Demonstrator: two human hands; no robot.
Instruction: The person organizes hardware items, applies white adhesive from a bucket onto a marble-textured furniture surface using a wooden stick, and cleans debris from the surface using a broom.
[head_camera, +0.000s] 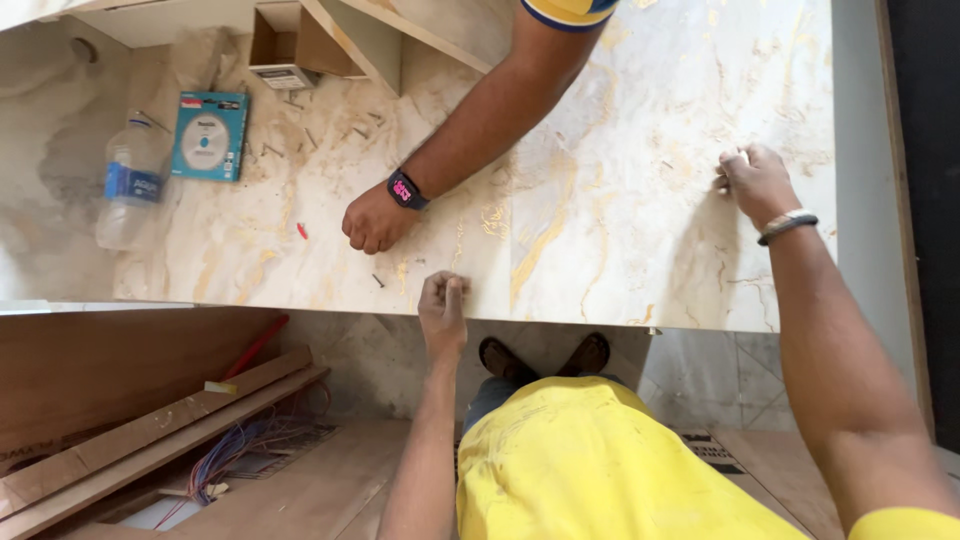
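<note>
Pressing on the marbled bench: left hand at its near edge, grip curled tight, contents cannot be told. Right hand toward its right edge, fingers bunched, likewise unclear. Co-worker's fist rests mid-bench. Likely a steadying step. Nails, bottle crowd bench left; right side open.
</note>
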